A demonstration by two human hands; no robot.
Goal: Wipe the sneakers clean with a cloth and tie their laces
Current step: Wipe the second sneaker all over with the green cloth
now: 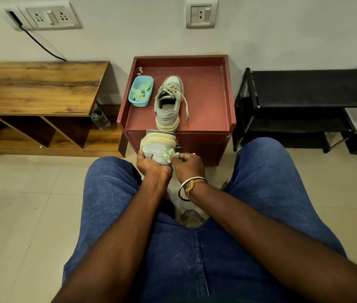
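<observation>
- Two sneakers: held sneaker (157, 146), gripped by left hand (151, 166) before the cabinet (208, 101); second sneaker (168, 106) on top, laces untied.
- Right hand (187, 166) pinches cloth (169, 154) against held sneaker.
- Risk: hard rubbing could twist it loose and drop it.

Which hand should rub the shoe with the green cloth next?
Right, probably. The right hand pinches the green cloth against the sneaker, so it can wipe at once. The left hand grips that sneaker from the other side, steadying it.

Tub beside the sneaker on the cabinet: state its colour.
Light blue tub, holding pale green cloth pieces; seen in the head view.
</observation>
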